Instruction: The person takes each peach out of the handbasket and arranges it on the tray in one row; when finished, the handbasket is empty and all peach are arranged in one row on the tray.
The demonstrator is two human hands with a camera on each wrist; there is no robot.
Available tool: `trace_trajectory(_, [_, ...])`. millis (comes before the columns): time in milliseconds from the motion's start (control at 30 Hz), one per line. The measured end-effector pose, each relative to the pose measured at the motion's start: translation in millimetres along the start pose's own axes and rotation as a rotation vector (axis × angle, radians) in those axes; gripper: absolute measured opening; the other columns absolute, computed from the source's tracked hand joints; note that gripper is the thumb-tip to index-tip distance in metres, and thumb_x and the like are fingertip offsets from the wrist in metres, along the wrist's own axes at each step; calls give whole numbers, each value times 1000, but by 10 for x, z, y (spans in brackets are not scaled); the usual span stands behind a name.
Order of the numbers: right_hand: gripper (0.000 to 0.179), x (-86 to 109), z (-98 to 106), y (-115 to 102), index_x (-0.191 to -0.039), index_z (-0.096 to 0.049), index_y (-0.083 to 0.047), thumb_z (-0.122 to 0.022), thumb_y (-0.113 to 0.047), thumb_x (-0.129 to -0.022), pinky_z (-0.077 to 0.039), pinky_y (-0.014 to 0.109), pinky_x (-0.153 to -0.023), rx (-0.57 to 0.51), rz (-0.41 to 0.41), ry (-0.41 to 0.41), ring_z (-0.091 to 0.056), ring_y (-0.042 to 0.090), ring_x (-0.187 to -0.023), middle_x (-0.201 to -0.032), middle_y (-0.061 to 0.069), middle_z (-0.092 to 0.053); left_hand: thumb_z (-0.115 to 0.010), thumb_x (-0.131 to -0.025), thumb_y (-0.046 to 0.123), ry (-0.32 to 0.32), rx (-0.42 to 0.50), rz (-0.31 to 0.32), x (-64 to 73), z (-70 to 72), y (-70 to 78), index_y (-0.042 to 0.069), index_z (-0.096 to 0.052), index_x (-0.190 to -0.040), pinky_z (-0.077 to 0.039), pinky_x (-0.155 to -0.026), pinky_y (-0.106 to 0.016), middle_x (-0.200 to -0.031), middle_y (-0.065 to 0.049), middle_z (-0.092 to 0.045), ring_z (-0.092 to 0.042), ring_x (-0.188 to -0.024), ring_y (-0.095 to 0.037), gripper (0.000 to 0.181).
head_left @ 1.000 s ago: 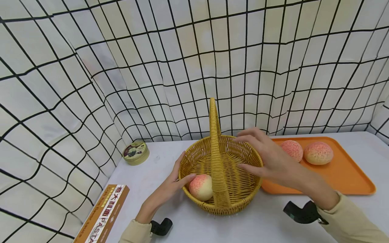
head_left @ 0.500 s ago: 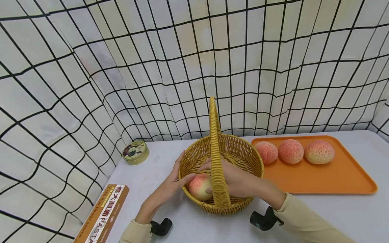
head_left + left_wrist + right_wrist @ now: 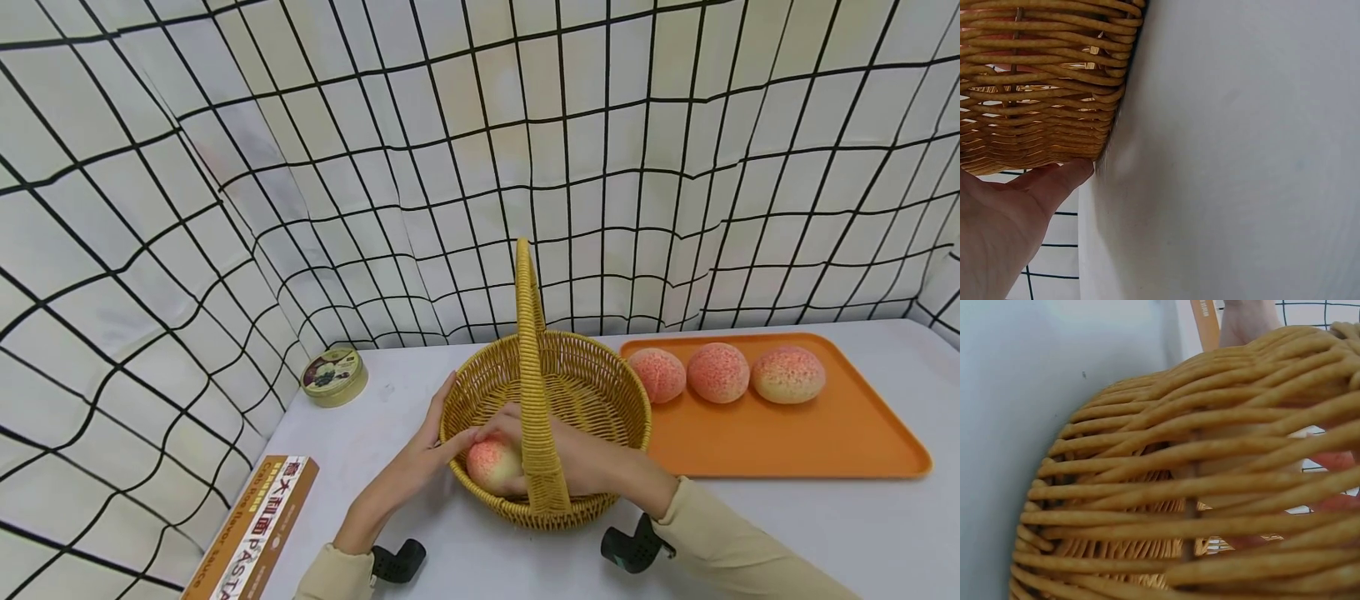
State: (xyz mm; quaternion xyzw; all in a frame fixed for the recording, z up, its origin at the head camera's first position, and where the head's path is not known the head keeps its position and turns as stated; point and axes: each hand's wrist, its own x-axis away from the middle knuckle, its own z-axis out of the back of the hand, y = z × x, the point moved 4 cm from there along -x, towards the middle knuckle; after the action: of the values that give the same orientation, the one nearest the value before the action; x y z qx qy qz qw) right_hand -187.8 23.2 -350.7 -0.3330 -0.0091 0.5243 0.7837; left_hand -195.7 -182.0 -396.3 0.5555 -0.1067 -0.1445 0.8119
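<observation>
Inside the tan wicker basket (image 3: 600, 358), a pink-and-cream peach (image 3: 491, 468) lies against the near left wall. My right hand (image 3: 583, 457) reaches in under the arched handle (image 3: 528, 375) and grips this peach, fingers over its top and thumb low on its near side. The handle covers part of that hand. With my left hand (image 3: 414, 467) I hold the basket's left side, thumb over the rim and fingers along the outer wall. In the left wrist view the fingers (image 3: 1063, 181) press on the woven wall near its base. Woven strands fill most of the right wrist view.
On the right, an orange tray (image 3: 780, 450) carries three peaches (image 3: 717, 373) in a row along its far side. A round tin (image 3: 334, 377) stands at the back left, and a long pasta box (image 3: 255, 525) lies front left. A netted white wall closes the back.
My right hand has moved left from above the basket's right rim, down into it, and taken hold of the peach. The left hand keeps its place.
</observation>
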Motion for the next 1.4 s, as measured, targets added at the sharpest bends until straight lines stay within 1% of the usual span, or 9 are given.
trace_trajectory(200, [52,40,-15,11,-136,-56,-9,-79,-22,-91,-53,35,-100,11,3,9,-55,17,-118,-126,4,-58,-59,-108,34,3,-8,6,-6,-2,18,33,4,-169,-7,-126,-60,-175,1,7,1,-160,-29,88])
trace_trajectory(367, [55,72,0,47,-138,-59,-8,-81,-24,-90,-52,34,-95,-9,3,23,-54,17,-110,-121,5,-55,-60,-107,35,11,-8,14,-5,-5,26,31,4,-169,-8,-126,-59,-175,1,6,0,-160,-28,89])
trace_trajectory(500, [59,112,46,102,-142,-61,-9,-82,-25,-89,-51,38,-99,-46,-51,-18,-55,17,-114,-125,4,-59,-59,-107,35,9,-16,14,-6,-7,27,30,4,-169,-7,-126,-58,-175,1,5,1,-160,-26,89])
trace_trajectory(600, [58,138,89,128,-140,-64,-10,-84,-28,-89,-50,40,-102,-75,-107,-53,-57,16,-118,-128,2,-63,-60,-107,35,13,-24,17,-8,-6,31,30,4,-169,-8,-127,-57,-175,0,5,1,-161,-27,89])
trace_trajectory(833, [51,174,97,171,-134,-65,-6,-83,-30,-92,-51,36,-101,-127,-147,-72,-57,14,-117,-127,1,-63,-60,-107,35,17,-13,23,-13,-6,26,28,5,-169,-7,-127,-56,-175,-1,7,2,-161,-27,90])
trace_trajectory(967, [51,145,61,176,-136,-64,-8,-82,-25,-92,-51,34,-101,-139,-141,-107,-59,12,-115,-127,0,-65,-61,-107,35,18,-10,24,-15,-3,8,29,4,-169,-9,-127,-55,-175,-1,6,0,-161,-28,90])
trace_trajectory(1133, [48,123,68,156,-134,-66,-10,-83,-21,-90,-52,32,-99,-128,-92,-126,-60,9,-111,-121,-3,-67,-60,-107,35,22,-9,26,-8,7,-13,30,5,-169,-8,-127,-56,-175,-1,7,1,-161,-29,90])
trace_trajectory(1267, [53,206,220,156,-133,-67,-15,-88,-25,-85,-52,35,-99,-68,-104,-91,-59,10,-113,-124,-4,-65,-59,-107,33,22,-8,27,1,4,-10,30,5,-169,-7,-126,-57,-175,-2,7,3,-161,-30,89])
trace_trajectory(1400, [63,435,575,183,-134,-65,-26,-93,-25,-78,-55,38,-95,-2,-183,28,-58,13,-115,-130,-7,-60,-59,-107,32,21,-2,19,-1,-6,4,29,5,-169,-7,-126,-57,-175,-3,7,2,-161,-30,89])
